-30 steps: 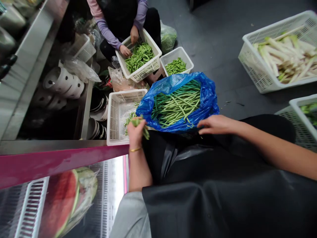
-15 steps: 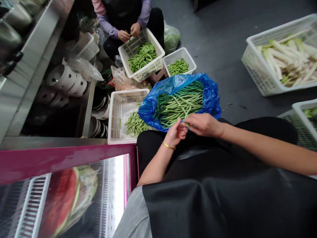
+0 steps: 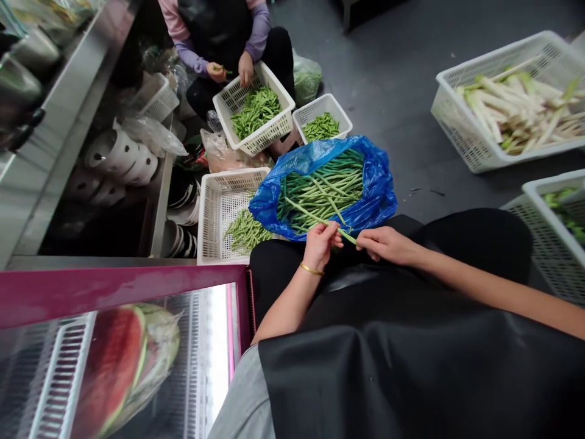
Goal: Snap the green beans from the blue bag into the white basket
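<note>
Over on the far left there's a big cut watermelon with red flesh, sitting in a lit case with a magenta frame. Next along is a white perforated plastic crate with a pile of short green bean pieces bunched at its right end. Behind that, a co-worker in purple sleeves has a tilted white slatted crate of small green pods, one hand pinching a green bit and the other down at the rim.

Middle: a crinkly blue plastic bag, wide open and full of long thin green beans, with a small white basket of green pieces just behind it. The wearer's left hand, gold bangle on the wrist, is closed around one long pale-green bean at the bag's near edge. The bean slants down to the right hand, whose fingertips are clamped on its end, so the hands are slightly apart.

Far right: a white crate of white stalks.
</note>
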{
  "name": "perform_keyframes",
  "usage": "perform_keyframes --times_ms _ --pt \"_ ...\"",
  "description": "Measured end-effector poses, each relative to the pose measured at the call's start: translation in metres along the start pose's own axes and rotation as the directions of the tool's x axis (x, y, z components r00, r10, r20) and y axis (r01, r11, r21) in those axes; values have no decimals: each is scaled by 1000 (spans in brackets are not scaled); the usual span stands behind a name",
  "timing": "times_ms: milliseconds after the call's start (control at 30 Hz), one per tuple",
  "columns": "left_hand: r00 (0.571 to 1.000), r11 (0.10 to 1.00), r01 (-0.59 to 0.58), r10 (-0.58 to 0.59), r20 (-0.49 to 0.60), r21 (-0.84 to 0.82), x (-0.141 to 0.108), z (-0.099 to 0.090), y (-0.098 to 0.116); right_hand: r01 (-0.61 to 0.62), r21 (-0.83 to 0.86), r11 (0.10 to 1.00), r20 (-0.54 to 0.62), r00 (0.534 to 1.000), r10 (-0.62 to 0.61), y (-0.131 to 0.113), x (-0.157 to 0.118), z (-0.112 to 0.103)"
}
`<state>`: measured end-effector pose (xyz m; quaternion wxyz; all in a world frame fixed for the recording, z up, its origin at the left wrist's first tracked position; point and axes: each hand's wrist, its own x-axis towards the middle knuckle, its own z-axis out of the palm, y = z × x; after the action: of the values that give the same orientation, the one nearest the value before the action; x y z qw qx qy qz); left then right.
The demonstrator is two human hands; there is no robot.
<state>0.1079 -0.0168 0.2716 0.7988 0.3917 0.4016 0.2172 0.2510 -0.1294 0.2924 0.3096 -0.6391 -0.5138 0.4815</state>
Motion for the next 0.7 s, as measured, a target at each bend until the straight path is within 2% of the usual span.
perform_keyframes --times_ms 100,167,200,233,300,367,433,467,533,600,633,700 --pt "990 983 -138 139 0 122 -6 1 4 -24 -159 987 90 995 39 6 4 12" --pt "972 952 -231 233 11 199 -11 0 12 -92 -224 970 154 980 129 17 5 17" --pt "969 943 -247 244 42 222 -13 -1 16 -132 -216 967 198 964 176 22 6 17" --pt "972 944 -233 216 96 234 -16 -3 20 -150 -188 971 247 949 194 26 6 14" --pt "966 961 -127 63 251 247 -21 -5 26 -130 -98 987 273 950 153 26 8 1" --pt "916 960 -4 -108 387 278 -25 -7 26 -104 47 993 190 977 93 14 14 -16" --pt "865 945 62 -211 454 320 -27 -7 21 -65 226 972 21 998 62 -6 23 -32" --pt "854 939 80 -238 462 336 -27 -7 17 -28 306 952 -70 996 52 -17 27 -37" --pt "872 934 111 -256 418 341 -25 -7 9 66 370 927 -209 978 14 -36 32 -41" --pt "908 935 131 -246 338 329 -22 -10 4 111 319 941 -282 959 -18 -45 34 -38" --pt "920 935 130 -239 312 331 -21 -11 3 101 273 957 -304 953 -14 -45 34 -35" --pt "919 927 105 -229 320 361 -21 -15 3 2 206 979 -302 951 62 -36 33 -30"
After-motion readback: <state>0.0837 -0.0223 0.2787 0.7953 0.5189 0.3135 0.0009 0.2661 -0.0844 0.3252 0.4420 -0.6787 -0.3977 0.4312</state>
